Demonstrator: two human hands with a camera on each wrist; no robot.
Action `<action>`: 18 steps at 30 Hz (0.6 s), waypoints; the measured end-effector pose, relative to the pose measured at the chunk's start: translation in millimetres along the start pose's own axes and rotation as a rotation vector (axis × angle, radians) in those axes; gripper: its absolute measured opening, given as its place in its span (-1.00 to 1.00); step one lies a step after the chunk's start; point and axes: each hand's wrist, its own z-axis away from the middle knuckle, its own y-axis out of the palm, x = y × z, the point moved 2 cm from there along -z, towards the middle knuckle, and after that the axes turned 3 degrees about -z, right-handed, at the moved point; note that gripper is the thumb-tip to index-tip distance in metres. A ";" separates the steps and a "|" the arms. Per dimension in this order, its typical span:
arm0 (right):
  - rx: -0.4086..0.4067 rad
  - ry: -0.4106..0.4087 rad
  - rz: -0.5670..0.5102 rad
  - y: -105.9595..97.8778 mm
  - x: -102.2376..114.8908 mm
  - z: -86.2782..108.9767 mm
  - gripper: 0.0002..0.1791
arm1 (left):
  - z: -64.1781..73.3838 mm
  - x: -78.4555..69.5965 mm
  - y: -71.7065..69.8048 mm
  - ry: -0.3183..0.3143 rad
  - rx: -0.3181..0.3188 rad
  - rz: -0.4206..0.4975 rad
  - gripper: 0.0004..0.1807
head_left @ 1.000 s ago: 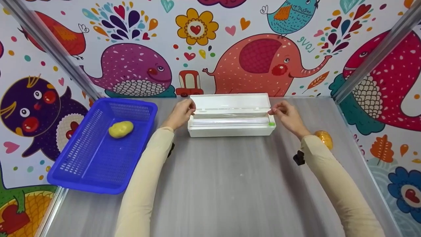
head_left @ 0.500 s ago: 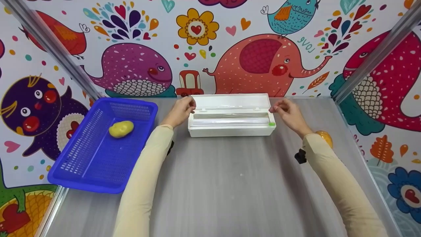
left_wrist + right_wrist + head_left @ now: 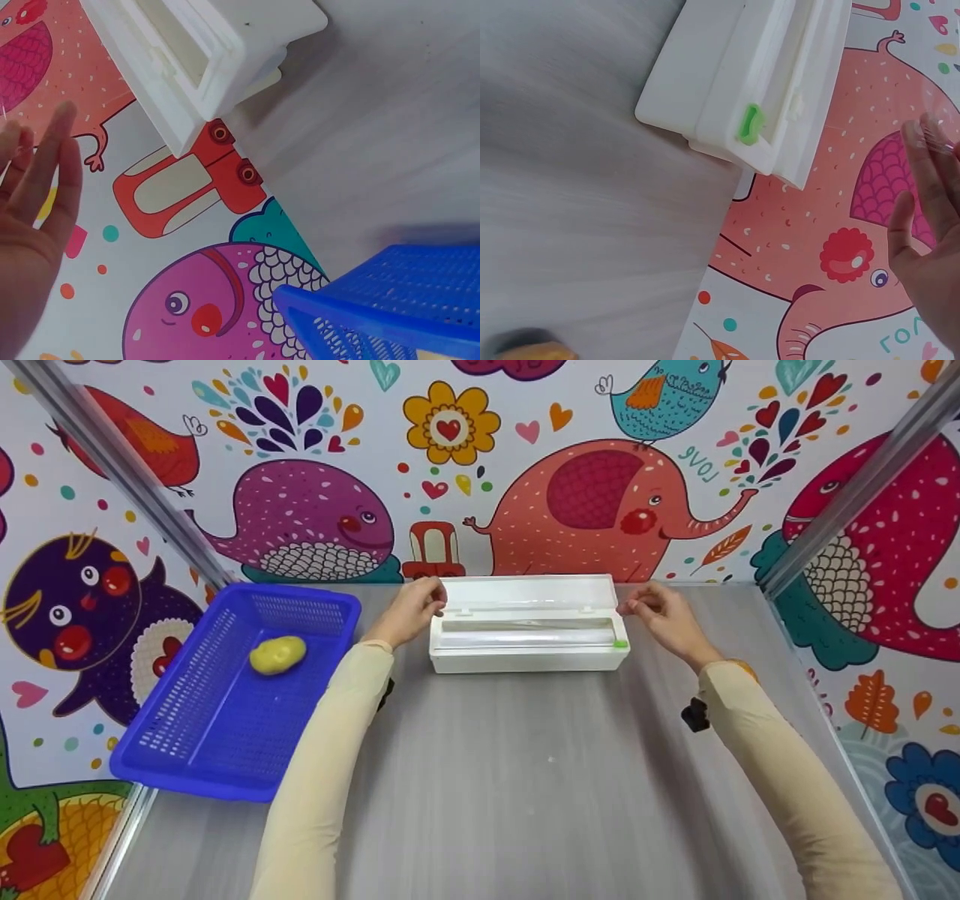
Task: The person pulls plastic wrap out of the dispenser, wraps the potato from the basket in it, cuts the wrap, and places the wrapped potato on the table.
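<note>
Beige sleeves (image 3: 780, 772) reach forward; the left hand (image 3: 409, 611) and right hand (image 3: 667, 622) flank the white box (image 3: 529, 661) on the table (image 3: 540, 780), fingers (image 3: 928, 180) curled and pinching clear film (image 3: 939, 142). On the wall (image 3: 525, 397) is the word "LOVE" (image 3: 697, 463).

Below the left hand (image 3: 409, 613) and right hand (image 3: 667, 621) we see a grey tabletop (image 3: 525, 780); beyond them, a white wall (image 3: 517, 397) printed with cartoon animals. A metal post (image 3: 124, 472) stands to their left, another post (image 3: 862, 487) to their right.
</note>
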 end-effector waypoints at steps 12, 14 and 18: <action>0.018 -0.009 0.015 -4.3 7.4 -0.9 -0.80 | 1.2 -2.9 -5.5 0.067 -0.053 -0.007 -0.94; 0.019 0.001 0.019 -4.7 8.9 -0.8 -0.79 | 1.3 -3.4 -6.6 0.074 -0.053 -0.003 -0.93; 0.019 0.016 0.028 -6.0 11.8 0.1 -0.78 | 1.6 -5.3 -8.9 0.081 -0.047 0.003 -0.93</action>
